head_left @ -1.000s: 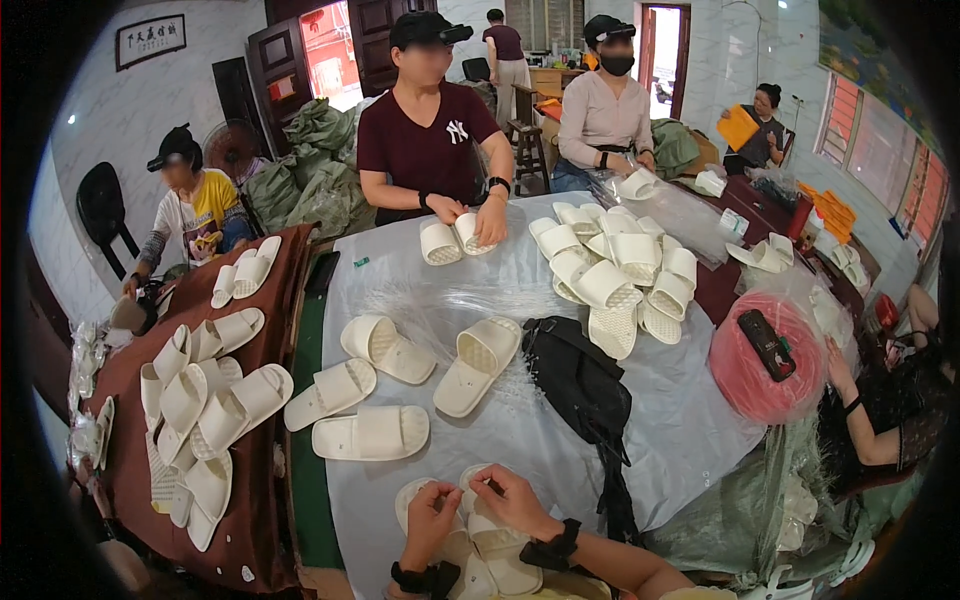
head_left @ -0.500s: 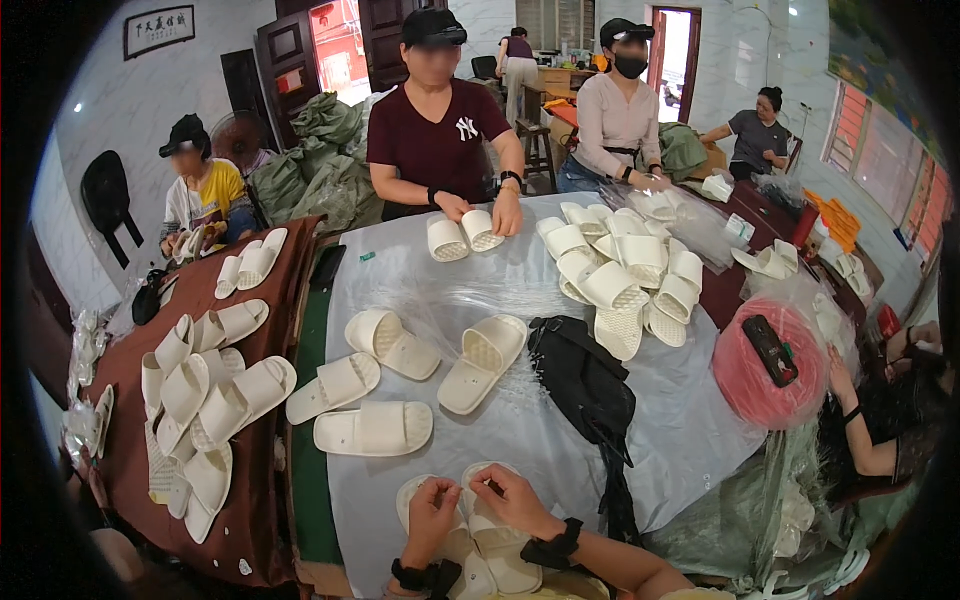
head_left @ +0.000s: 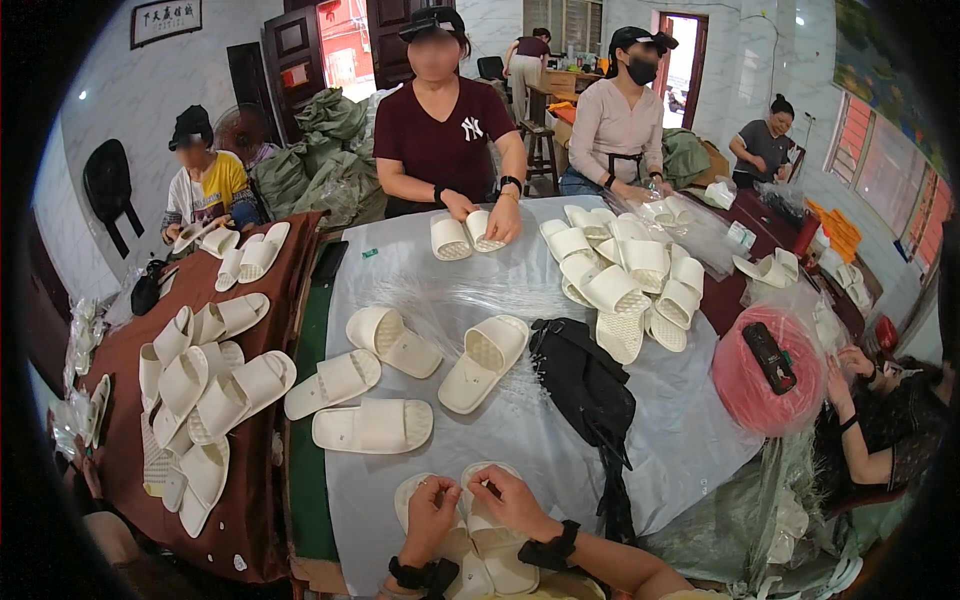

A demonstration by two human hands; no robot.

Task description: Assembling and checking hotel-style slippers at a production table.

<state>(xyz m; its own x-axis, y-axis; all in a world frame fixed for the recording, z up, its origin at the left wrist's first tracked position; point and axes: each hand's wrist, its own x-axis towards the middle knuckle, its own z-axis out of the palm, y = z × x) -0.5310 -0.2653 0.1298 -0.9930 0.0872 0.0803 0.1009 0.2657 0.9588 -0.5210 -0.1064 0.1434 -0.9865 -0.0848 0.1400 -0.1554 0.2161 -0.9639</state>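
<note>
At the near edge of the table, a pair of cream slippers lies side by side, the left slipper [head_left: 462,572] partly under my left hand and the right slipper [head_left: 510,562] under my right. My left hand [head_left: 431,514] is closed in a pinch above the toe ends. Close beside it, my right hand [head_left: 508,500] also pinches, thumb against fingertips. Whatever lies between the fingers is too small to make out. Both wrists wear black bands. Just beyond my hands, loose slippers lie on the grey sheet, including a sideways slipper [head_left: 375,427] and a tilted slipper [head_left: 484,364].
A black bag [head_left: 580,385] with thin clear strands beside it lies right of centre. Slippers are heaped at the back right [head_left: 630,265] and on the brown-covered table [head_left: 260,480] at left. A pink roll [head_left: 765,385] stands at right. Co-workers sit and stand around.
My hands have barely moved. A slipper now rests before the seated person at far left. At right, a person's second hand has come up beside the pink roll.
</note>
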